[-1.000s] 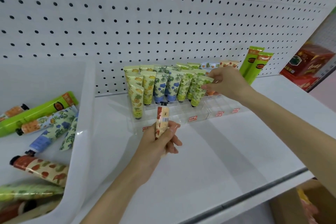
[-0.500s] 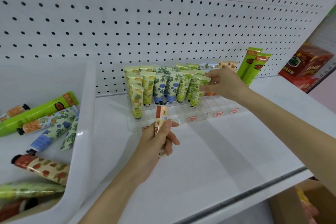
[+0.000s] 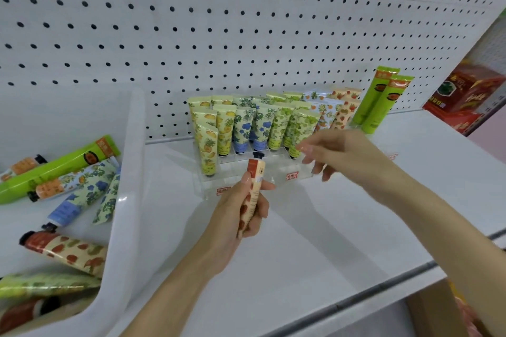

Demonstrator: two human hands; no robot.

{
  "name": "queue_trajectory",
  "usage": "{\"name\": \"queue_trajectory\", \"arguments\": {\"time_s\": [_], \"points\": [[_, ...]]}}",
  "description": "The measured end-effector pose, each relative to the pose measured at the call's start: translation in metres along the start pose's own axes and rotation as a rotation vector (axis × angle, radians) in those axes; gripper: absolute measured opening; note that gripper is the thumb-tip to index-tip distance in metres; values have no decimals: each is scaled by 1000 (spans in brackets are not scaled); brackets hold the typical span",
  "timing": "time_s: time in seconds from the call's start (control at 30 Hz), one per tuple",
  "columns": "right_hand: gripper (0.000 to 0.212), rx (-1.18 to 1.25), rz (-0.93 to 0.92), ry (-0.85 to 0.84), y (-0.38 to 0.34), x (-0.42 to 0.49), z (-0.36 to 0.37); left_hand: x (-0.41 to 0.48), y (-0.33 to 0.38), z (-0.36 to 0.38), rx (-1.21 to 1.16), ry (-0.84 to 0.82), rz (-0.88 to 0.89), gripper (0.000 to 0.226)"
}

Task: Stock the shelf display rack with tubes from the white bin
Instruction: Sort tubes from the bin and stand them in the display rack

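The cream tube with red-brown print (image 3: 252, 197) stood nearly upright, black cap on top, over the middle of the white shelf (image 3: 315, 260) and just in front of the clear display rack (image 3: 276, 180). The left hand (image 3: 236, 220) gripped it, fingers curled round its lower half and thumb pressed along its side. The right hand (image 3: 338, 154) hovered beside it, in front of the rack's right part, its fingers loose and spread and holding nothing. The rack sat against the shelf's back edge, its stepped rows filled with upright tubes: pineapple-printed tubes (image 3: 209, 142) at the left, blue-flower tubes (image 3: 243, 128) next, then green-printed tubes (image 3: 279, 126), and strawberry-printed tubes (image 3: 345, 115) at the right. The front row's slots were mostly unfilled. Two tall green tubes (image 3: 379, 102) stood near the shelf's back right corner, just beyond the rack, with a red box (image 3: 465, 96) farther right. The white bin (image 3: 124, 200) occupied the shelf's left end, and loose tubes lay flat inside it, among them a long green tube (image 3: 60, 164), a blue-flower tube (image 3: 82, 197) and a red-capped printed tube (image 3: 67, 250). A white pegboard (image 3: 219, 35) rose behind everything.
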State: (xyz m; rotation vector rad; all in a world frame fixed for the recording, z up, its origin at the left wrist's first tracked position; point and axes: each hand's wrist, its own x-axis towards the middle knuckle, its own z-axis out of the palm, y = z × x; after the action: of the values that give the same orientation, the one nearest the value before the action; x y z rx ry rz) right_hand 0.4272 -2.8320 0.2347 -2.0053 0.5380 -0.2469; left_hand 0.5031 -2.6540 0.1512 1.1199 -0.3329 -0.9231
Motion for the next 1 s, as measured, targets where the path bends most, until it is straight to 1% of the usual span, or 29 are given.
{"name": "queue_trajectory", "arguments": {"time_s": [0.07, 0.13, 0.2, 0.23, 0.3, 0.43, 0.53, 0.63, 0.73, 0.8, 0.87, 0.93, 1.0], "points": [[8, 36, 21, -11, 8, -4, 12, 0, 2, 2, -30, -4, -2, 36], [10, 82, 51, -29, 16, -8, 21, -1, 3, 3, -53, -14, 18, 33], [12, 115, 70, -58, 24, -14, 29, -1, 3, 3, -40, -1, 48, 25], [11, 126, 72, -73, 28, -17, 32, -1, 3, 2, -21, 10, 67, 25], [12, 156, 74, -96, 32, -22, 39, -1, 2, 2, 6, 36, 105, 31], [28, 269, 101, -94, 41, -28, 51, -2, 0, 4, 7, 71, 174, 32], [25, 373, 140, -69, 45, -30, 61, -2, -3, 7, 6, 95, 196, 39], [14, 414, 114, -89, 48, -33, 66, -1, -7, 9, 3, 117, 190, 42], [4, 413, 99, -75, 52, -31, 55, 4, -12, 15, -43, 146, 183, 37], [5, 384, 99, -47, 56, -27, 37, 12, -13, 21, -78, 195, 175, 32], [1, 370, 108, -8, 60, -24, 11, 21, -14, 29, -103, 215, 172, 26], [6, 382, 116, 32, 64, -21, -14, 30, -15, 43, -105, 199, 165, 21], [8, 455, 118, 67, 68, -16, -36, 41, -18, 61, -73, 172, 162, 21]]}}
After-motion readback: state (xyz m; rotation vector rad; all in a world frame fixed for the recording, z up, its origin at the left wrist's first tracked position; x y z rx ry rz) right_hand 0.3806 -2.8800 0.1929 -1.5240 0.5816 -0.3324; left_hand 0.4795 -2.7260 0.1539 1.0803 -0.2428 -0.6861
